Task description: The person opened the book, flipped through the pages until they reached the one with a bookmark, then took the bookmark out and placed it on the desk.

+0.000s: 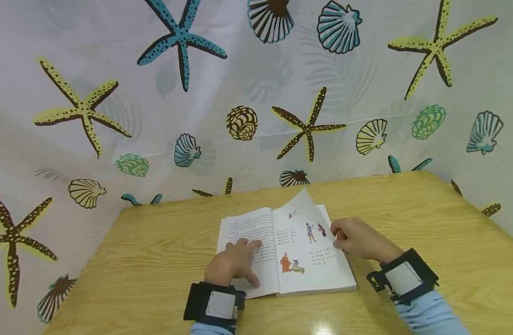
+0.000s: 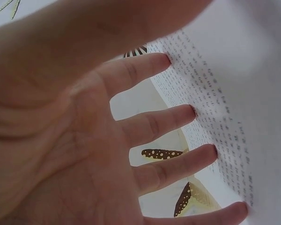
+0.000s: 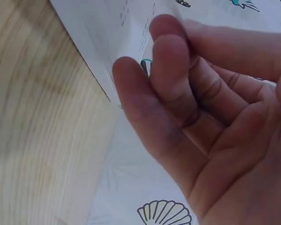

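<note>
An open book [image 1: 298, 279] lies on the table, with dense printed text on its left page [image 2: 215, 112] and small coloured figures on its right page [image 1: 296, 237]. My left hand [image 1: 233, 263] rests on the left page. In the left wrist view its fingers are spread and straight, fingertips right at the text. At the outer edge of the right page, my right hand [image 1: 357, 237] pinches the page between thumb and curled fingers [image 3: 171, 61]. This page bends upward, its far corner raised above the sheets beneath.
The book stands on a light wooden table [image 1: 164, 246]. Behind the table hangs a white cloth [image 1: 223, 181] printed with starfish and shells, which also borders the left and right sides. Both wrists wear black bands [image 1: 411, 277] below light blue sleeves [image 1: 432, 314].
</note>
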{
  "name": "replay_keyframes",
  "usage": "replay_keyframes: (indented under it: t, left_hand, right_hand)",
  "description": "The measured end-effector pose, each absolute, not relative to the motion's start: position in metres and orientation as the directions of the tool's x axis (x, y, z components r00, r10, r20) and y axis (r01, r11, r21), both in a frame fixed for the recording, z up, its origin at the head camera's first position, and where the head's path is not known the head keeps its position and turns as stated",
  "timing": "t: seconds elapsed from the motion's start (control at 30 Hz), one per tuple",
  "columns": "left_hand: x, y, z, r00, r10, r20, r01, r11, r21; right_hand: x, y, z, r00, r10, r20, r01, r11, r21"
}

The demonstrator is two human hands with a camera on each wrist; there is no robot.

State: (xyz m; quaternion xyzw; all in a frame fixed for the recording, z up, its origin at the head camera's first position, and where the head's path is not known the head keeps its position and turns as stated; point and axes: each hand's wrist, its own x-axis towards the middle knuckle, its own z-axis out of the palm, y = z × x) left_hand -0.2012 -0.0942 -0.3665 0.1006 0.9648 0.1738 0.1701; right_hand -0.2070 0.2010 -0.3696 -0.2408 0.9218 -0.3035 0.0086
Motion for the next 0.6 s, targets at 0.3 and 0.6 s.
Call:
replay_keyframes:
  t: [0.3, 0.6]
  left_hand:
    - [-0.202, -0.094, -0.365, -0.922, 0.255, -0.293, 0.138, 0.92, 0.367]
    - [-0.202, -0.094, -0.366, -0.921, 0.256, -0.295, 0.139, 0.921, 0.363]
  right_hand:
    - [-0.205, 0.193, -0.363, -0.826, -0.553, 0.107, -0.461, 0.556, -0.692]
    - [-0.193, 0.158, -0.373, -0.687, -0.71, 0.155, -0.612, 0.45, -0.65]
